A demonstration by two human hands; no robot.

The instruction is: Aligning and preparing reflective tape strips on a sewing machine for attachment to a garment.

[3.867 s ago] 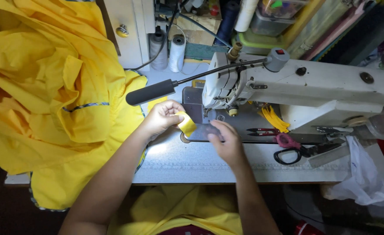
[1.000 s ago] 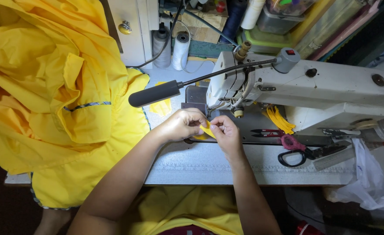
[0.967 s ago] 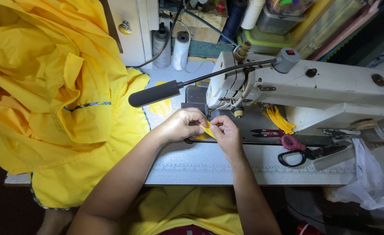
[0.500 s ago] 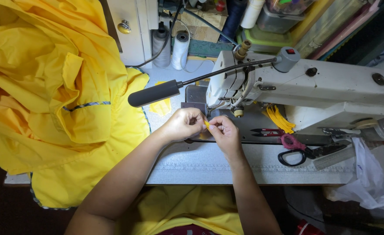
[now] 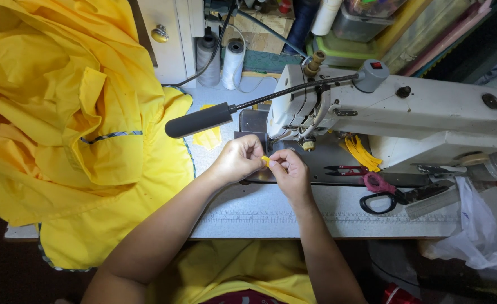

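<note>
My left hand (image 5: pixel 238 161) and right hand (image 5: pixel 289 171) meet in front of the sewing machine (image 5: pixel 406 115), fingertips of both pinched on a small yellow scrap (image 5: pixel 265 161) held just above the table (image 5: pixel 327 217). I judge I'm folding it; feeding it under the needle needs a steady grip. Both wrists angle inward, forearms converging.

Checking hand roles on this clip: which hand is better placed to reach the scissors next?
Probably the right hand: it sits nearer the scissors, which lie on its side of the table. The left hand is farther away. Both pinch the small yellow piece.
</note>
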